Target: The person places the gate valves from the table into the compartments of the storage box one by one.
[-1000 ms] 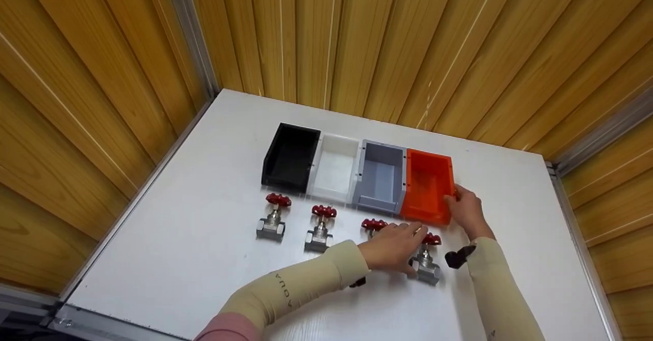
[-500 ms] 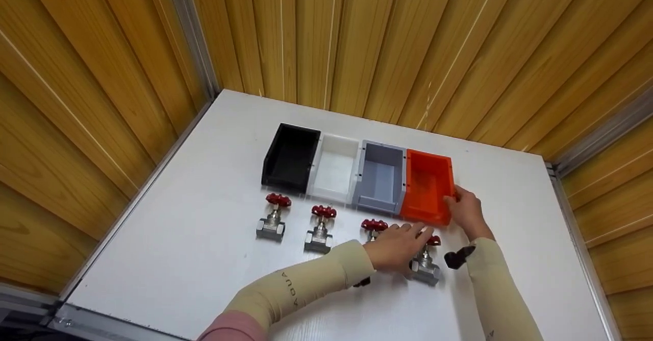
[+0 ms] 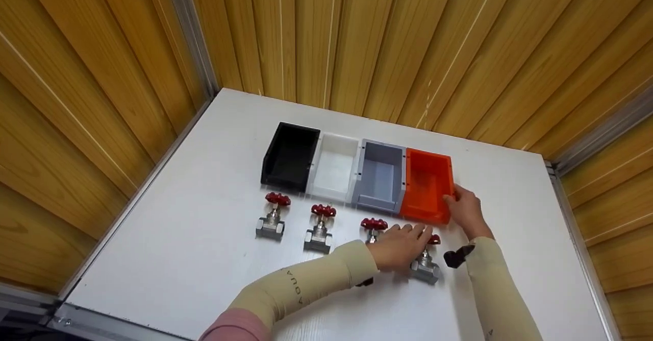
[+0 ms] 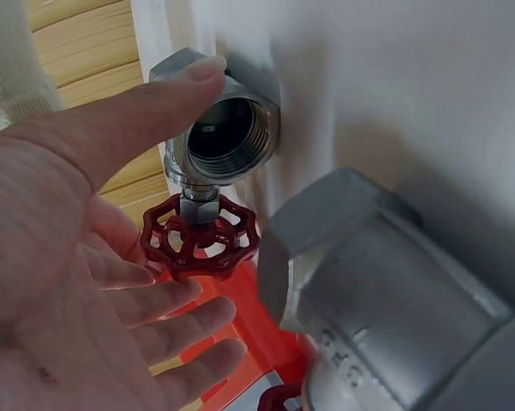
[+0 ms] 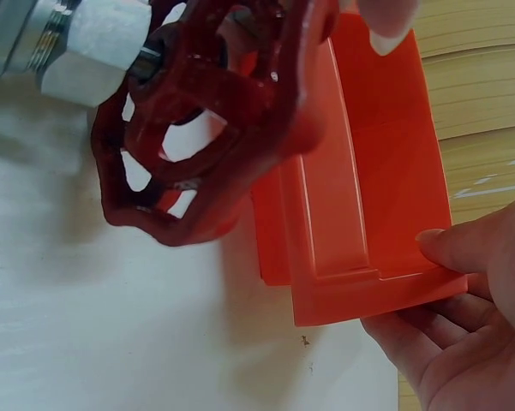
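Observation:
Four valves with red handwheels stand in a row before the bins. My left hand (image 3: 400,246) lies over the space between the third valve (image 3: 374,224) and the rightmost valve (image 3: 425,268). In the left wrist view, its thumb touches a valve's metal body (image 4: 231,141), and the other fingers extend loosely beside the red handwheel (image 4: 199,238). My right hand (image 3: 468,212) pinches the right wall of the orange bin (image 3: 427,185); in the right wrist view, the thumb is inside and the fingers (image 5: 411,342) are outside the wall.
Left of the orange bin, side by side, are a grey bin (image 3: 378,177), a white bin (image 3: 334,167) and a black bin (image 3: 291,157). Two more valves (image 3: 270,226) (image 3: 319,236) stand in front at left. Wood-patterned walls (image 3: 357,40) border the white table (image 3: 178,239).
My left hand has shifted slightly to the right, uncovering more of the third valve. The right hand keeps its hold on the orange bin, and the bins and valves stay in place.

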Demonstrator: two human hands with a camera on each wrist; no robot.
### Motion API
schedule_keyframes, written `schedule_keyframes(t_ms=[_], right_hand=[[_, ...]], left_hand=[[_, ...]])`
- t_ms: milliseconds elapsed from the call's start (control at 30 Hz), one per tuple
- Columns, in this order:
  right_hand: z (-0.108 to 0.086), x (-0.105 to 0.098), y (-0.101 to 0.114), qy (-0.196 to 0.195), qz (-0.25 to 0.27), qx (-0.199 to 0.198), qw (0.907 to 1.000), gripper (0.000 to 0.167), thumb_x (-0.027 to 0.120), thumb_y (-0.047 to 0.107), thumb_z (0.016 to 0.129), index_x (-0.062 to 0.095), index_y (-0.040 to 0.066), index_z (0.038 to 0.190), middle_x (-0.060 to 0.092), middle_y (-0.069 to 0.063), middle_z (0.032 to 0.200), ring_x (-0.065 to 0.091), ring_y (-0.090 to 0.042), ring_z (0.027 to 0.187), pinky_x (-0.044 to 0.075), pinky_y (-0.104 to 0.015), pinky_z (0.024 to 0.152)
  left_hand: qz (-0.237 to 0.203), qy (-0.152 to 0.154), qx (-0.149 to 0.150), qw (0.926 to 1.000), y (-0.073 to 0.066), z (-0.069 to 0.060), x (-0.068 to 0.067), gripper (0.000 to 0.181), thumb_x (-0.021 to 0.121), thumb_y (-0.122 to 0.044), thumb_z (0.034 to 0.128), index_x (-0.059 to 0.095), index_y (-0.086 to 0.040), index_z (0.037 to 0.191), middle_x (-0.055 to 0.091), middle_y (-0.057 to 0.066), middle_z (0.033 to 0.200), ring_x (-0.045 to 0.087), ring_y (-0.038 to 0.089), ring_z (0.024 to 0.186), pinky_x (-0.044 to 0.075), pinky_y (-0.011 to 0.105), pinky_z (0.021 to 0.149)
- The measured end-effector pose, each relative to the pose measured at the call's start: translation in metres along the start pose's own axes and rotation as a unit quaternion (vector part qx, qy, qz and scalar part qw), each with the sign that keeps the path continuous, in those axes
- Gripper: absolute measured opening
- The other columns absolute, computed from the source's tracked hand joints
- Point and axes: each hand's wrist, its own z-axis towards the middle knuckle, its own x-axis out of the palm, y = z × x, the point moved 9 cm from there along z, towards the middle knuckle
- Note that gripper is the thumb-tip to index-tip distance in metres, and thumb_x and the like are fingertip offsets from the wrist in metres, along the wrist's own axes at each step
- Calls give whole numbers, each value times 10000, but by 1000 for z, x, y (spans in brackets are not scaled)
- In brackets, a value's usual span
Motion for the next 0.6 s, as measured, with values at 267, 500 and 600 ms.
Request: schedule_keyframes(t_ms=[267, 500, 600], right_hand=[[1, 1, -1, 1, 12, 36, 10000, 528, 451, 203, 1020, 309, 43, 1502, 497, -242, 1400, 541, -318, 1146, 464, -451, 996], [0, 0, 0, -73, -63, -26, 10000, 510, 450, 199, 1018, 340, 37, 1488, 526, -244, 1364, 555, -309, 1118, 473, -409, 936], [0, 1, 0, -44, -24, -3, 10000, 525, 447, 199, 1020, 313, 34, 1499, 499, -248, 1397, 545, -317, 1150, 468, -432, 974]], left_hand=[[-64, 69, -117, 9999, 0, 4, 5, 843, 648, -229, 878, 145, -172, 1551, 316, -41, 1540, 435, 147, 1334, 408, 321, 1086], [-26, 188, -238, 9995, 1, 8, 8, 953, 718, -293, 819, 130, -150, 1554, 291, -40, 1554, 404, 146, 1362, 377, 329, 1120], [138, 141, -248, 9995, 0, 8, 7, 985, 741, -369, 793, 158, -126, 1549, 318, -31, 1541, 427, 141, 1347, 404, 326, 1095]])
